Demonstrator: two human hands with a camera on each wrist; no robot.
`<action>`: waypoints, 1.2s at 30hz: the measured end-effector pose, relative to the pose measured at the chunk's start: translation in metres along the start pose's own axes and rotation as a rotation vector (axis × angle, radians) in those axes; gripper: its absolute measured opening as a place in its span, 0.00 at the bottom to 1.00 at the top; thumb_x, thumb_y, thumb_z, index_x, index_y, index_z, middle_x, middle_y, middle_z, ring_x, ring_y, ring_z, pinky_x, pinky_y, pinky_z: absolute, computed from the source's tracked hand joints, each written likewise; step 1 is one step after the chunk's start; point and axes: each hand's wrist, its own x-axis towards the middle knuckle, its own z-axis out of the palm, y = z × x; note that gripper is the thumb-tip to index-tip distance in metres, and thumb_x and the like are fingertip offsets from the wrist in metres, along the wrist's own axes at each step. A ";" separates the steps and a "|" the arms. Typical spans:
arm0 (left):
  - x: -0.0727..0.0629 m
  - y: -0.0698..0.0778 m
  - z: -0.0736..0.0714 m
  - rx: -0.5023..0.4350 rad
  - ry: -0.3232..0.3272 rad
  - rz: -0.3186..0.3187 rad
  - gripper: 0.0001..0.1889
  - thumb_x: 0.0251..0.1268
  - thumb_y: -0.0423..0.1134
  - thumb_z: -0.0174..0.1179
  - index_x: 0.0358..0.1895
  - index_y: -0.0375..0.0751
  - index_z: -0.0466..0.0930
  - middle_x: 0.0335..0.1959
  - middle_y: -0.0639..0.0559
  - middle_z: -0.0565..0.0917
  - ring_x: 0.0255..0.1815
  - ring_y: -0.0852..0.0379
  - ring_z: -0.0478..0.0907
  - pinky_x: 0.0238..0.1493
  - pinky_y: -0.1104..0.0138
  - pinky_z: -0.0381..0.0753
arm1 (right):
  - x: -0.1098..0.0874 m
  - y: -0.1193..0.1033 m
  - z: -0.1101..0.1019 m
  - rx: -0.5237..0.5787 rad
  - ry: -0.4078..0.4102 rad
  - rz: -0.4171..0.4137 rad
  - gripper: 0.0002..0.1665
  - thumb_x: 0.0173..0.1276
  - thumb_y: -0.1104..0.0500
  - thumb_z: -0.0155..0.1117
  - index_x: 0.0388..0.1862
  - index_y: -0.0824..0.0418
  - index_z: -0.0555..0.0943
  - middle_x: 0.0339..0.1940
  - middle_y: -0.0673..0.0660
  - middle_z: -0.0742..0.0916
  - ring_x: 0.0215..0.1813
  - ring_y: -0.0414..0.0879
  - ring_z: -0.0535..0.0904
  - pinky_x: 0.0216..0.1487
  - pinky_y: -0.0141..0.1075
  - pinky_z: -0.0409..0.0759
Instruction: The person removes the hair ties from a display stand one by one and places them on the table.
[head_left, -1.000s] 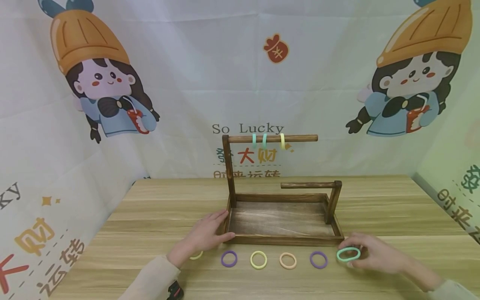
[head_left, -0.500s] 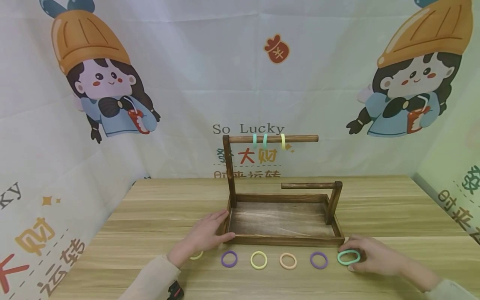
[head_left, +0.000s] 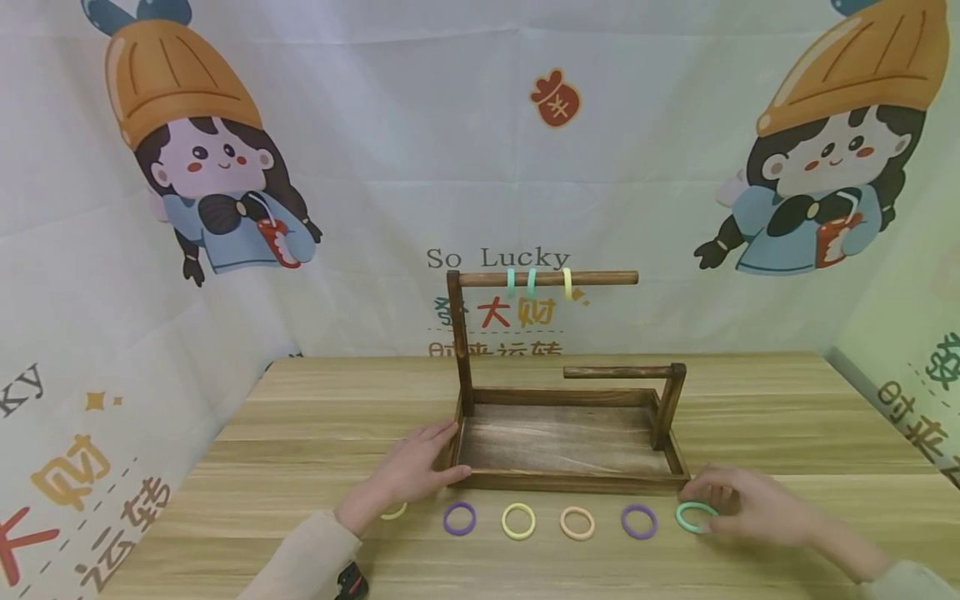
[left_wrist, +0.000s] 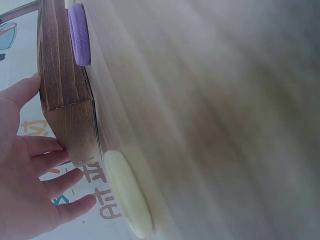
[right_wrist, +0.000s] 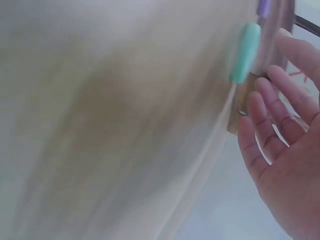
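My left hand (head_left: 411, 469) rests on the left front corner of a dark wooden tray stand (head_left: 570, 482), thumb at the front board and straight fingers along the end. A yellow hair tie (left_wrist: 128, 194) lies beneath that hand, partly hidden in the head view. At the tray's right front corner, my right hand (head_left: 757, 510) hovers beside a mint green hair tie (head_left: 686, 527) lying flat on the table. In the right wrist view its relaxed fingers (right_wrist: 272, 107) and thumb are apart, with nothing between them.
In a row before the tray lie a purple (head_left: 447, 527), a yellow (head_left: 507, 530), an orange (head_left: 566, 530) and another purple hair tie (head_left: 626, 528). Two mint ties (head_left: 532, 286) and a yellow one (head_left: 567, 286) hang on the tall upper bar (head_left: 607, 277). A lower bar (head_left: 611, 372) juts leftward.
The mint hair tie, tilted up in my right fingers earlier, has come down flat on the table, and my right hand has let it go. My left hand stays in place.
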 end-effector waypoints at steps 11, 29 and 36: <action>0.000 0.000 0.000 0.000 -0.001 0.005 0.38 0.56 0.60 0.52 0.63 0.33 0.60 0.61 0.38 0.63 0.60 0.37 0.58 0.57 0.47 0.57 | 0.017 -0.009 -0.030 0.035 0.100 0.045 0.18 0.50 0.66 0.68 0.42 0.64 0.77 0.35 0.50 0.81 0.33 0.38 0.73 0.31 0.32 0.73; -0.001 0.002 -0.001 0.002 -0.006 -0.001 0.38 0.57 0.59 0.52 0.62 0.32 0.60 0.62 0.39 0.62 0.60 0.38 0.58 0.58 0.48 0.56 | 0.051 -0.020 -0.064 0.142 0.279 0.230 0.15 0.60 0.68 0.59 0.47 0.68 0.74 0.38 0.45 0.80 0.37 0.37 0.74 0.35 0.27 0.74; -0.001 0.002 -0.001 0.000 -0.007 -0.005 0.38 0.57 0.59 0.51 0.63 0.33 0.60 0.62 0.39 0.62 0.60 0.38 0.58 0.58 0.48 0.56 | 0.063 -0.017 -0.078 0.164 0.311 0.271 0.18 0.62 0.65 0.57 0.50 0.71 0.72 0.41 0.41 0.78 0.39 0.36 0.73 0.36 0.25 0.74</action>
